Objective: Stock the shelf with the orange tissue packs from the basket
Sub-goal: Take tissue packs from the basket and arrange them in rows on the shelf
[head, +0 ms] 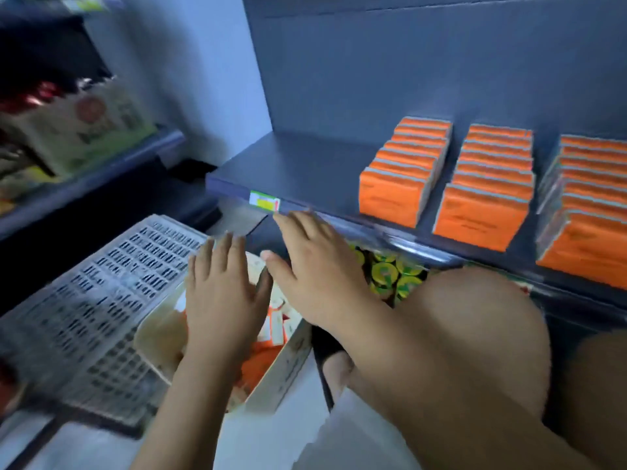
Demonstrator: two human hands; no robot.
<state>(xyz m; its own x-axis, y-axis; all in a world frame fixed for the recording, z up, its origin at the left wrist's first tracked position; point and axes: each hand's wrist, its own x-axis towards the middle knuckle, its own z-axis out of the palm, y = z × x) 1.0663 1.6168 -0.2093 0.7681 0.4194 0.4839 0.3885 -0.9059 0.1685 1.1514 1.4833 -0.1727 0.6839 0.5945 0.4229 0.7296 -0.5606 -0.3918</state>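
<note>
Pale floor lay nearest, under an open cardboard box of loose orange tissue packs. Left hand and right hand were spread flat above them, fingers straight, gripping nothing. A white lattice plastic basket sat alongside. Beyond, blocky shelved packs stood in three rows on the dark matte shelf.

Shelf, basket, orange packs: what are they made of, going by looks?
Shelf: dark matte sheet, probably painted metal or laminate; thin flat edge, no grain visible.
Basket: pale moulded plastic, most likely; regular grid of slots.
Orange packs: probably thin film wrap over soft tissue; slightly rounded faces, but blur hides any sheen.
</note>
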